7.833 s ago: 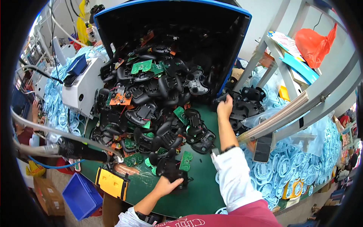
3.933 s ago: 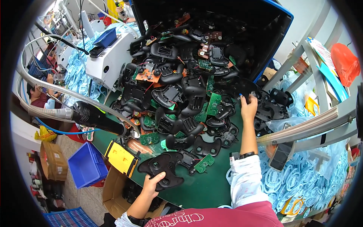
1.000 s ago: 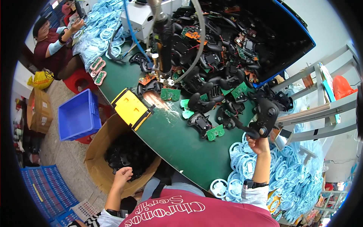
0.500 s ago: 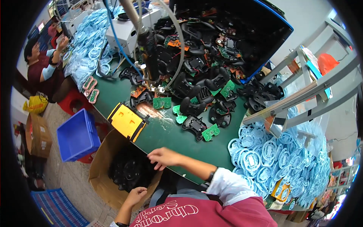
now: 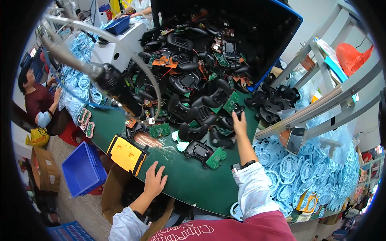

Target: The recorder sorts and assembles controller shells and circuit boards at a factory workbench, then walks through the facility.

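My right hand [image 5: 240, 123] reaches to the right side of a heap of black game controllers. Its thumb and fingers close around the edge of a controller half [image 5: 238, 109] beside a green circuit board [image 5: 232, 101]; the fingertips are partly hidden. At the table's front edge my left hand [image 5: 155, 180] is open, fingers spread, holding nothing. It is nearest to a yellow fixture [image 5: 126, 154] with black edges. In front of the heap lie an open controller shell [image 5: 198, 153] and a green board [image 5: 216, 158].
A powered screwdriver [image 5: 120, 90] hangs on a metal arm at the left. Light-blue plastic rings [image 5: 289, 168] are piled at right beside a grey rack [image 5: 321, 100]. A cardboard box [image 5: 112, 190] stands below the table edge, near a blue bin [image 5: 83, 170]. Someone sits far left.
My right hand has moved from above the cardboard box to the controller heap. My left hand has risen from the box to the table edge, its fingers now spread. The view has shifted.
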Motion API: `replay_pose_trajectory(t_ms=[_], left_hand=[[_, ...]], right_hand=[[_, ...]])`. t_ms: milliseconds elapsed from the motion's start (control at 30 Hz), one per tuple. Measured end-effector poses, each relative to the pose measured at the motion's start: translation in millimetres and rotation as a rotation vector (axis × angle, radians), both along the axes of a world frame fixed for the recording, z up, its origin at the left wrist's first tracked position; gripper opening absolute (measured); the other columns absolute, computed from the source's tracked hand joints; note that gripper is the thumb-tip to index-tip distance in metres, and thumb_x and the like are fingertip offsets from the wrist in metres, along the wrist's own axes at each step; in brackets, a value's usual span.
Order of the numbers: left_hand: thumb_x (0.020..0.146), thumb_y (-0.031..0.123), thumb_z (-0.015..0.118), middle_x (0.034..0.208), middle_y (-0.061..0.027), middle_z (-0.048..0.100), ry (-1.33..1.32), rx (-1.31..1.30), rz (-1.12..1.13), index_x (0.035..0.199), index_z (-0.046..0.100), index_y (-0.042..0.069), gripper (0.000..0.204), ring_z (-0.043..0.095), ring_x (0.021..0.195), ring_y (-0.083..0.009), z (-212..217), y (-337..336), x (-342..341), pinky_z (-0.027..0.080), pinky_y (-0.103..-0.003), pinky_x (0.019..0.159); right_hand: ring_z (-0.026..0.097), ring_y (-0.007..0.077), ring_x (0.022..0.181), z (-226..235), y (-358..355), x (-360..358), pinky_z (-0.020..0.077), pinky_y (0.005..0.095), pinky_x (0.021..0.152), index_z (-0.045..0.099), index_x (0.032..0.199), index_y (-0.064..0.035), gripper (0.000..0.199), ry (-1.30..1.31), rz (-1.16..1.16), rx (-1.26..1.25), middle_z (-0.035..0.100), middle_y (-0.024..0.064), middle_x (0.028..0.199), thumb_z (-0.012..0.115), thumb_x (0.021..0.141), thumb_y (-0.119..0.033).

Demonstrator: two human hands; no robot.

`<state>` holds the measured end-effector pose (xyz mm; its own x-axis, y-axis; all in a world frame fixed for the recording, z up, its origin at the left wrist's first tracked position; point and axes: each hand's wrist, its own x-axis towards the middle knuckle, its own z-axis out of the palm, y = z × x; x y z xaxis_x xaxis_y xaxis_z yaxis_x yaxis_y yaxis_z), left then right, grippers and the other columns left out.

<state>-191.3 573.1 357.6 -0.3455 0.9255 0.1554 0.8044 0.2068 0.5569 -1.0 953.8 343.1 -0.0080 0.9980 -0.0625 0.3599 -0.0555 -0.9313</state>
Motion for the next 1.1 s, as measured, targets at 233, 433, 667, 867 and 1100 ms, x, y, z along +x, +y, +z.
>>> replay_pose_trajectory(t_ms=[233,433,667,867,1100], left_hand=[[0.075,0.018,0.055,0.130,-0.0214,0.032,0.142,-0.077,-0.021,0.115,0.043,0.004,0.044,0.035,0.116,-0.0372,-40,7,-5,0.028,-0.047,0.095],[0.072,0.017,0.057,0.128,-0.0193,0.036,0.171,-0.073,0.000,0.114,0.046,0.005,0.045,0.038,0.114,-0.0354,-36,10,-7,0.031,-0.046,0.093],[0.073,0.015,0.056,0.129,-0.0192,0.036,0.159,-0.050,-0.010,0.114,0.045,0.004,0.044,0.037,0.115,-0.0356,-41,10,-8,0.030,-0.046,0.094],[0.077,0.000,0.046,0.120,-0.0210,0.046,-0.256,-0.014,0.042,0.112,0.047,-0.002,0.034,0.043,0.111,-0.0349,-23,-4,-27,0.032,-0.041,0.097],[0.080,-0.006,0.045,0.092,-0.0192,0.053,-0.062,0.198,0.251,0.098,0.052,-0.003,0.019,0.054,0.083,-0.0327,71,-35,-55,0.044,-0.036,0.075]], right_hand=[[0.050,0.0301,0.105,23,-51,-39,0.0519,0.0381,0.068,0.016,0.137,-0.0081,0.076,0.219,0.085,-0.292,0.033,0.0189,0.131,0.058,0.080,-0.036],[0.061,0.0309,0.070,33,-81,12,0.0482,0.0381,0.066,0.063,0.082,-0.0002,0.023,-0.539,0.380,-0.135,0.062,0.0169,0.072,0.057,0.074,-0.021],[0.062,0.0223,0.060,27,-97,-7,0.0499,0.0330,0.058,0.059,0.077,0.0011,0.022,-0.484,0.613,-0.313,0.063,0.0103,0.065,0.063,0.071,-0.020],[0.060,0.0158,0.057,76,-144,-15,0.0486,0.0297,0.054,0.057,0.078,-0.0004,0.017,-0.138,1.001,-0.454,0.061,0.0081,0.068,0.061,0.071,-0.015],[0.061,0.0302,0.076,48,-282,-82,0.0476,0.0376,0.070,0.061,0.092,-0.0048,0.028,0.116,1.414,0.165,0.062,0.0157,0.082,0.062,0.073,-0.025]])
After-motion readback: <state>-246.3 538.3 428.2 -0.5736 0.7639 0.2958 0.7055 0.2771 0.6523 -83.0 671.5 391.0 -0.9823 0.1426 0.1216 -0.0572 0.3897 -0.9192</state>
